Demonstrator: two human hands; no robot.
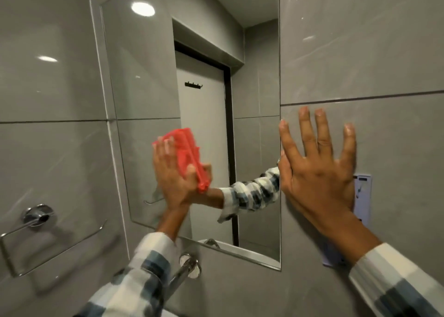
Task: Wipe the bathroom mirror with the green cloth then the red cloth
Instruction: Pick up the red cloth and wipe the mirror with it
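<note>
Left hand (171, 177) pressing red cloth (186, 153) flat against mirror (144, 100), low centre; fingers (159, 148) spread over cloth, thumb curled round its lower edge. Right hand (317, 170) empty, fingers splayed wide, flat on wall tile (384, 52) just beside mirror.

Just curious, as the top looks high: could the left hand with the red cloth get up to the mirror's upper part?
Probably yes: the left hand already presses the red cloth on the rectangular wall mirror, with bare glass above.
</note>
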